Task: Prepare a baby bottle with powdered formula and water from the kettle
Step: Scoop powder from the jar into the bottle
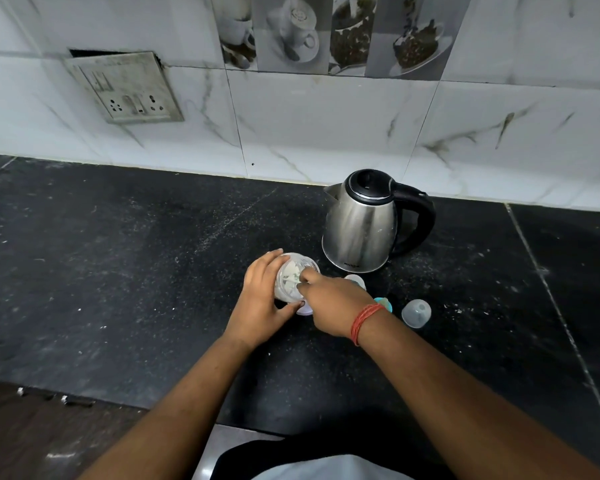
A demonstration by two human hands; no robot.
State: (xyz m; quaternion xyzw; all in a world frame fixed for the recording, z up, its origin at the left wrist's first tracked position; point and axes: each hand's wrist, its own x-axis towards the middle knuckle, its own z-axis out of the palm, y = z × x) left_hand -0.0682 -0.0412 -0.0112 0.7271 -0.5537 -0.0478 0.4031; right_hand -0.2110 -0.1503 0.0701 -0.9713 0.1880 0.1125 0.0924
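Gripping a clear powder container (293, 277) at counter centre, the left hand (262, 303) steadies it while the right hand (329, 303) pinches inside, apparently scooping; the kettle (361, 223) at one o'clock stands untouched, so water seemingly remains unpoured.
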